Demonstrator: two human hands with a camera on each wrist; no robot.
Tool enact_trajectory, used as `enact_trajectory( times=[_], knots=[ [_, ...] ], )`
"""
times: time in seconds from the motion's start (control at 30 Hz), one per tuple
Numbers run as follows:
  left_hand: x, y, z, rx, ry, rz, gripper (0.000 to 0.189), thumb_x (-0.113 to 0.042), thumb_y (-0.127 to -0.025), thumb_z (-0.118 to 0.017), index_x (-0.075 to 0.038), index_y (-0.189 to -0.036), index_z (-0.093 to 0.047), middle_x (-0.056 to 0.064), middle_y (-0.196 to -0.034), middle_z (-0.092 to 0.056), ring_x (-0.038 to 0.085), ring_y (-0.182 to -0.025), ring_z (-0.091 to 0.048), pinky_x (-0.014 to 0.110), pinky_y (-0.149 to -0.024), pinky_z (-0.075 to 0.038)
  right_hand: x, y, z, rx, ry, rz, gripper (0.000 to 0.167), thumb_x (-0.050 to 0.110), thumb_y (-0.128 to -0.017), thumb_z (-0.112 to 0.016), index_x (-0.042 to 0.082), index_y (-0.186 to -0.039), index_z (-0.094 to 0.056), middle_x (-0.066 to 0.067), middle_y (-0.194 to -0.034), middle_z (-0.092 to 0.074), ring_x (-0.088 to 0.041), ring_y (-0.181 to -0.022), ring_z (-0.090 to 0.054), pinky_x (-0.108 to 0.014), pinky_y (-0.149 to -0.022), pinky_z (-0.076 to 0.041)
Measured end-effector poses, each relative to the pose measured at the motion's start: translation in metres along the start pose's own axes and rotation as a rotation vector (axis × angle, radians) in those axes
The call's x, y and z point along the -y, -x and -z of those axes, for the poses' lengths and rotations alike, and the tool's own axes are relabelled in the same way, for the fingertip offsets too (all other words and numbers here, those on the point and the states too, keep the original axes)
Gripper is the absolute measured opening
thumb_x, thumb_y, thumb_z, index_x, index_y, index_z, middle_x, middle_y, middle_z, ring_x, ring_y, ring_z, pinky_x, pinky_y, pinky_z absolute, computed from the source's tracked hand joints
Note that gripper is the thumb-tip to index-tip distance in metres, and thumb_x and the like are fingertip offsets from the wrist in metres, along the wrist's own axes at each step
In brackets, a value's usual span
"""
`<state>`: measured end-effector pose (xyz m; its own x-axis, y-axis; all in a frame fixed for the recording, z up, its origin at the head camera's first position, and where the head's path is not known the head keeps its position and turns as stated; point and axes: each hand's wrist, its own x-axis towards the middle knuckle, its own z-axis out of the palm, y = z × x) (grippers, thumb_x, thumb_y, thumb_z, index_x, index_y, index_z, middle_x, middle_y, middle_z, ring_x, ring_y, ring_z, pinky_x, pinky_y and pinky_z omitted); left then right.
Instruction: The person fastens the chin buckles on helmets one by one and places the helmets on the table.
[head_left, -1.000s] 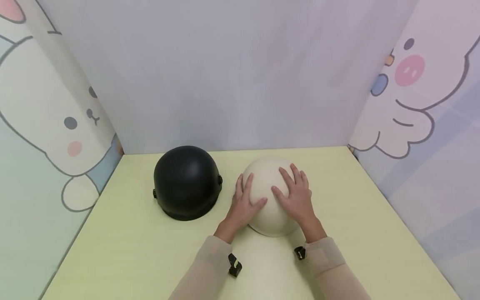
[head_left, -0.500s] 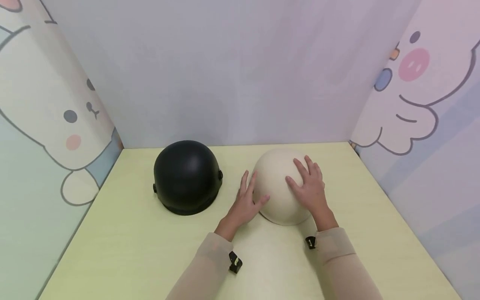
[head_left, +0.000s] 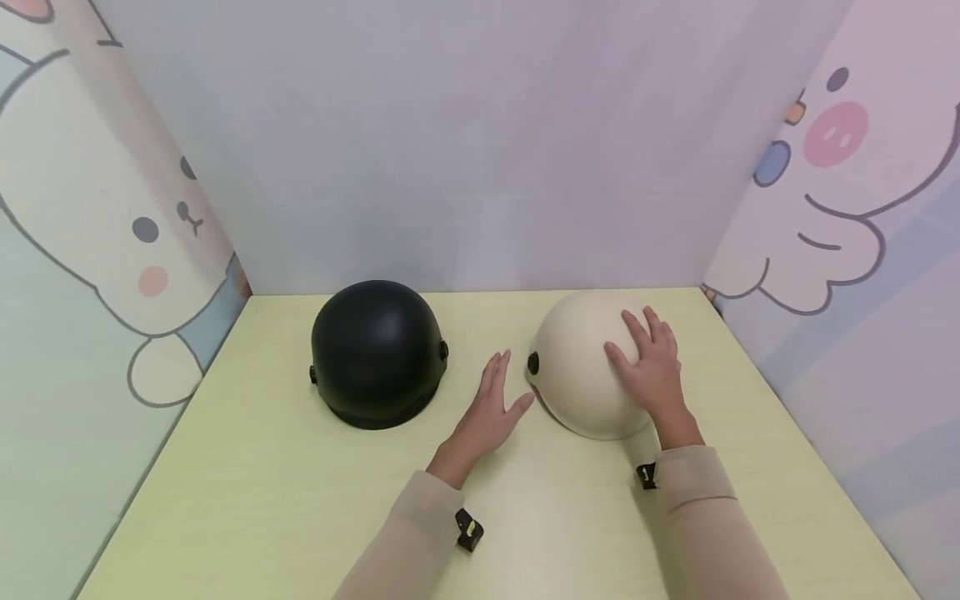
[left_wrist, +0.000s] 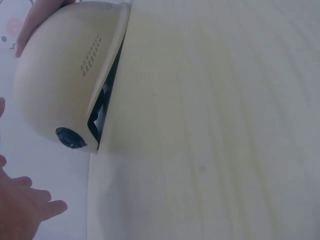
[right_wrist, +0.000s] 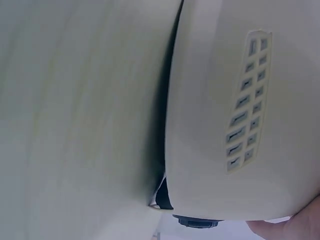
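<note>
We rest the right-hand grip (head_left: 651,371) on the right flank of the cream helmet (head_left: 573,375), fingers spread wide, not wrapped around it. From this grip the helmet lies leftward, dome up, toward the far right corner of the counter (head_left: 262,508); we discern no clear long axis. We hold the left-hand grip (head_left: 486,417) wide, carrying nothing, apart from the helmet and its black knob (head_left: 533,363). The right grip is nearer; we judge its contact decisive for any shift. Toward the far left corner sits the black helmet (head_left: 378,350), dome up. Count: two helmets, one of each colour.
</note>
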<state>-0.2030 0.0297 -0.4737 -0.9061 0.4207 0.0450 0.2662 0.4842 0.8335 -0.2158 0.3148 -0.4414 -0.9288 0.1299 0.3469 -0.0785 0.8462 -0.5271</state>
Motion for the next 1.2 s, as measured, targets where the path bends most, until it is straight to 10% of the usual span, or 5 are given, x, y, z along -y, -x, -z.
enact_trajectory(
  times=[1.2],
  knots=[
    [0.004, 0.009, -0.001, 0.021, 0.004, 0.032, 0.076, -0.039, -0.099, -0.055, -0.015, -0.157, -0.012, 0.010, -0.160, -0.009, 0.033, -0.140, -0.028, 0.055, -0.105, -0.031, -0.068, -0.023, 0.028, -0.025, 0.022, -0.061, 0.066, 0.047, -0.097, -0.050, 0.014, -0.152, -0.034, -0.017, -0.159, -0.013, -0.047, -0.142, -0.005, -0.081, -0.090, -0.016]
  ],
)
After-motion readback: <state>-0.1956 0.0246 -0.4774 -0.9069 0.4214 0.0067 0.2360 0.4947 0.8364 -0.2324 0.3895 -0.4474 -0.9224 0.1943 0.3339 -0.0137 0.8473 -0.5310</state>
